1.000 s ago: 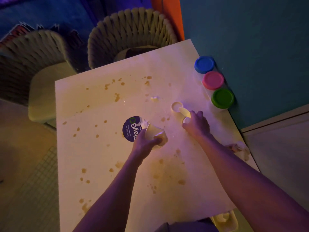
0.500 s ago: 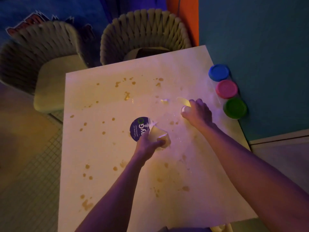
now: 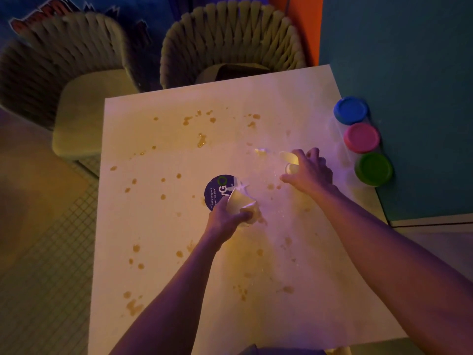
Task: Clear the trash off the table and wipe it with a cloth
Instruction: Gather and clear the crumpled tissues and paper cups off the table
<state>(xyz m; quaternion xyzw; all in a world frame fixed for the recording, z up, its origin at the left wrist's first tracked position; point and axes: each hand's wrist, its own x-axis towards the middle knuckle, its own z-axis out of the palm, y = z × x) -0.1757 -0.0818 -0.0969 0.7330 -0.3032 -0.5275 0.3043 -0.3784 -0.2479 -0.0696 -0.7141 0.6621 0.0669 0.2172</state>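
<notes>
Filling most of the view, the pale square counter (image 3: 163,252) is dotted all over with brown stains (image 3: 201,141). Beyond its far edge stand two woven chairs (image 3: 230,42), one pushed in at the counter, the other off to the left. Along the right edge, against the teal wall, three tubs sit in a row, with a blue lid (image 3: 351,110) farthest, a pink lid (image 3: 361,137) in the middle and a green lid (image 3: 374,169) nearest. Near the counter's centre lies a round dark blue sticker (image 3: 216,189) with white print. The left hand (image 3: 225,219) is curled round a crumpled pale paper cup (image 3: 240,203) that partly covers the sticker's near right side. The right hand (image 3: 308,170), just left of the tubs, grips small pale pieces of trash (image 3: 290,162), one sticking out past the fingers; what they are is hard to tell. A tiny pale scrap (image 3: 261,151) lies on the counter just left of that hand.
</notes>
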